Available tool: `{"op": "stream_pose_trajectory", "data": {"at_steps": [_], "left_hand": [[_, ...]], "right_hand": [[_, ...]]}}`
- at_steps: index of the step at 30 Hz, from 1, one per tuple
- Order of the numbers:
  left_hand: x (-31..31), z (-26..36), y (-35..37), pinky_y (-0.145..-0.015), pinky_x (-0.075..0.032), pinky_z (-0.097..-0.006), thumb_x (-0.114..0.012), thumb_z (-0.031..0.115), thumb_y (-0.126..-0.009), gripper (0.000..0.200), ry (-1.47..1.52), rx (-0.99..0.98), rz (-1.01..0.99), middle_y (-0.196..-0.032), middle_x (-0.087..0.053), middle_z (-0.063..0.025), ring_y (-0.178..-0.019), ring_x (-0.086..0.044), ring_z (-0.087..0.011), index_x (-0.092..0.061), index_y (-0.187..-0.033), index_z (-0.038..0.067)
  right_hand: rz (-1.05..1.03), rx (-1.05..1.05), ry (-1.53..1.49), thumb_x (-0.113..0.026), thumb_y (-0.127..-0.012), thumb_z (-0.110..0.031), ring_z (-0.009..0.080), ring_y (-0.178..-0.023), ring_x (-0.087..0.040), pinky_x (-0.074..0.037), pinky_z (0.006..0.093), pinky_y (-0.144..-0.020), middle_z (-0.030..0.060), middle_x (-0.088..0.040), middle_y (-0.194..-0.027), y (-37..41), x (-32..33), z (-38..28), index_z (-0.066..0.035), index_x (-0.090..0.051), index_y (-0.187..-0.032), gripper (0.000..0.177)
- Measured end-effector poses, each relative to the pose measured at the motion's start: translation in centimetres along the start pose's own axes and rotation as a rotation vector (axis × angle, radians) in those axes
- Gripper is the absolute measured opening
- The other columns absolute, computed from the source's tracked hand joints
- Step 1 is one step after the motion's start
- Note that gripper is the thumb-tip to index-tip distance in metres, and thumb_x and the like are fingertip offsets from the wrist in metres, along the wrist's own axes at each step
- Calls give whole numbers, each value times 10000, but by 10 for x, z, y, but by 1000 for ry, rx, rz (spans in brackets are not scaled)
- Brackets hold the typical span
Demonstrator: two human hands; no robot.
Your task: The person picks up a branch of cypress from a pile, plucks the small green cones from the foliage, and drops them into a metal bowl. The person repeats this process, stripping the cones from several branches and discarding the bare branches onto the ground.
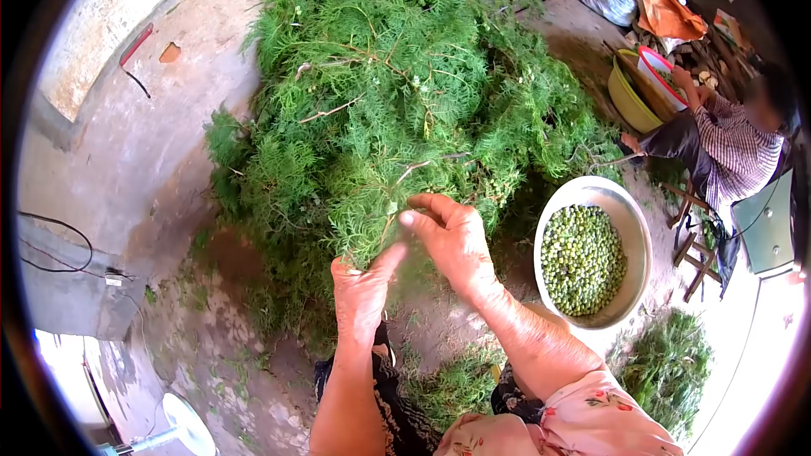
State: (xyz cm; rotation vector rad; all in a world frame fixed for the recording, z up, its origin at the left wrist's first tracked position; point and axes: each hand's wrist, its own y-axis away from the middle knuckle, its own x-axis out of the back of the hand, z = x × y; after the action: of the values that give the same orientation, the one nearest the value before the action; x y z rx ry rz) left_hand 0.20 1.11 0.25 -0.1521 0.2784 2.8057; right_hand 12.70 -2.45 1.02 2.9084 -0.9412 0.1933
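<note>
A large heap of feathery evergreen branches (380,93), like arborvitae, fills the middle of the head view. My left hand (361,287) is closed around the lower end of a leafy sprig (372,232) at the heap's near edge. My right hand (456,245) is beside the sprig's upper part, thumb and index finger drawn together in a pinch. What sits between those fingertips, if anything, is too small to make out. To the right of my right hand stands a metal basin (640,266) partly filled with small round green cones (583,262).
At the right, another person (743,148) sits low beside a yellow basin (629,97) and a red-rimmed basin (655,59). A wooden stool (697,262) stands nearby. Cut greenery (667,363) lies at lower right. A white fan (187,426) is at lower left.
</note>
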Motion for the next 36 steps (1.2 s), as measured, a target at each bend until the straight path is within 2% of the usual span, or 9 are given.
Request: {"op": "stream_pose_trajectory", "data": {"at_steps": [4,10,14,17,20,27,31,34,36], "left_hand": [[-1,-5,-1,-515,-416,-204,-728,64,-745,246,3,-30,-21,-826,-652,2,-611,-544,-59,-649,-976,39],[-8,-12,-2,-544,-433,-220,-735,90,-743,283,48,-81,-32,-853,-647,3,-642,-542,-69,-636,-1003,39],[-10,-9,1,-543,-427,-227,-740,130,-743,277,90,-44,-77,-831,-642,-3,-628,-539,-82,-632,-984,45],[-7,-7,5,-538,-423,-228,-735,163,-751,254,-22,2,-80,-793,-636,-3,-613,-538,-89,-633,-949,43],[-8,-9,3,-534,-417,-227,-730,199,-757,252,-87,-59,-103,-761,-628,4,-606,-535,-86,-633,-927,39],[-10,-9,6,-546,-419,-224,-720,230,-762,261,-77,-61,-166,-736,-620,9,-606,-529,-84,-632,-911,35],[-9,-12,6,-531,-411,-222,-720,214,-762,252,-65,-47,-184,-735,-622,6,-600,-527,-81,-636,-924,40],[-7,-12,6,-487,-394,-218,-723,187,-757,235,-45,-19,-163,-727,-621,4,-568,-530,-86,-639,-927,49],[-6,-4,9,-452,-377,-215,-725,178,-755,217,-12,41,-102,-715,-617,4,-542,-532,-95,-641,-915,58]], "right_hand": [[-69,-126,-69,-675,-791,-135,130,-621,-564,-465,276,-587,96,-630,-703,-3,7,-3,25,-612,-900,203],[55,134,16,-617,-839,-118,112,-551,-522,-436,263,-508,55,-587,-633,0,8,6,12,-587,-804,138],[93,-209,-327,-484,-932,-248,57,-403,-355,-265,209,-362,-21,-457,-556,-3,25,-10,-59,-564,-865,216],[96,-148,-685,-489,-930,-234,68,-443,-395,-291,194,-392,-18,-492,-591,-15,33,-9,-57,-545,-896,189],[-136,-183,-736,-561,-891,-185,67,-482,-435,-329,193,-426,-1,-542,-656,-15,45,-8,-50,-582,-932,142],[-264,235,-14,-689,-772,-106,115,-710,-559,-470,247,-676,36,-601,-788,-10,40,-4,-40,-654,-1005,245],[-68,362,6,-673,-799,-171,94,-592,-493,-437,256,-566,17,-563,-693,-4,30,2,-40,-672,-890,159],[142,41,-88,-638,-829,-209,127,-606,-521,-437,293,-569,37,-579,-671,-8,33,-2,-31,-652,-848,180],[80,-96,-425,-547,-901,-241,66,-474,-436,-351,215,-452,-13,-539,-559,-20,59,-15,-97,-647,-838,186]]}}
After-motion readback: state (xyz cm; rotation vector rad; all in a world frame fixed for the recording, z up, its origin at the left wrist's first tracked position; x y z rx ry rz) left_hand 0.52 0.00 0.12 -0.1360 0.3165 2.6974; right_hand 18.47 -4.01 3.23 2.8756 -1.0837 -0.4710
